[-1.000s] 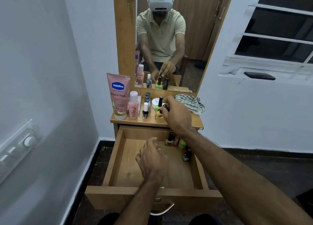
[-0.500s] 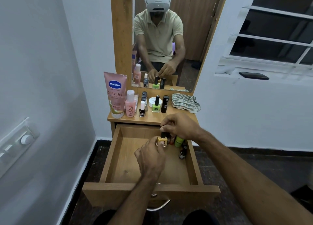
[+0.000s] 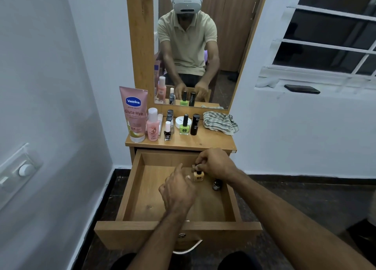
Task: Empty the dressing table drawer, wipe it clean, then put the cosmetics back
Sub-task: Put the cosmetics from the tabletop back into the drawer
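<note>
The open wooden drawer holds a yellow nail polish bottle and a small dark bottle near its back right. My right hand hovers over that corner, fingers curled and pinching a small pale bottle that is mostly hidden. My left hand is inside the drawer with loosely bent fingers, its fingertips beside the yellow bottle. On the tabletop stand a pink Vaseline tube, a pink bottle, a dark polish bottle, a green polish bottle, a black tube and a white jar.
A striped cloth lies crumpled at the tabletop's right. The mirror stands behind the cosmetics. White walls close in on both sides, with a switch panel at left. A dark phone lies on the window sill.
My right hand left the black tube on the tabletop and came down into the drawer's back right corner. The yellow bottle now stands between my hands. My left hand shifted slightly forward.
</note>
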Demonstrator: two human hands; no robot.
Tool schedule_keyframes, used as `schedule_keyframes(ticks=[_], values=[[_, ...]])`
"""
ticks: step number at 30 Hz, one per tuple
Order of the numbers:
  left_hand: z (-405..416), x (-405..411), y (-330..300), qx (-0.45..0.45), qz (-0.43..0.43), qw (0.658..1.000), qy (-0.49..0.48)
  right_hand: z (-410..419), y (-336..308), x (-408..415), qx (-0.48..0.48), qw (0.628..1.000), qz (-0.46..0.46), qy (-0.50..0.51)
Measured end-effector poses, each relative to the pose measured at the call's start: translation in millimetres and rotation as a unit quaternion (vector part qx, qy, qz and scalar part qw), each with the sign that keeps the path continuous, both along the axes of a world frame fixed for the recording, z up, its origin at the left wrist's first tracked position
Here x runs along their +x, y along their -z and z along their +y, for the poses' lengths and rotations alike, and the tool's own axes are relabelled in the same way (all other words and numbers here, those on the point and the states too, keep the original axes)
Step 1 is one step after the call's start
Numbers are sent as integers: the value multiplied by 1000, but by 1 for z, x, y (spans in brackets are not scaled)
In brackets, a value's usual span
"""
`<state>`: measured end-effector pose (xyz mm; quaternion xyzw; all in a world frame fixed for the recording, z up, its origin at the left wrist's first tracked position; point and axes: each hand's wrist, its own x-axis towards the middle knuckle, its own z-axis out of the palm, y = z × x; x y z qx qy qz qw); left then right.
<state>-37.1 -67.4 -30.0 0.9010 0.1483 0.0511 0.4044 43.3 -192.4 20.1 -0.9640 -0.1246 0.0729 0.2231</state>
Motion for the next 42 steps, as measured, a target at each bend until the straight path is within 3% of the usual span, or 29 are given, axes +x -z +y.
schedule_keyframes(ticks=[25, 35, 42], values=[[-1, 2, 2, -13, -17, 1000, -14, 10, 18, 1, -23, 993, -63, 102], [-2, 2, 2, -10, -19, 999, -24, 47, -49, 35, 23, 967, -247, 62], [-1, 3, 3, -6, -24, 999, -33, 69, -74, 65, -184, 932, -308, 43]])
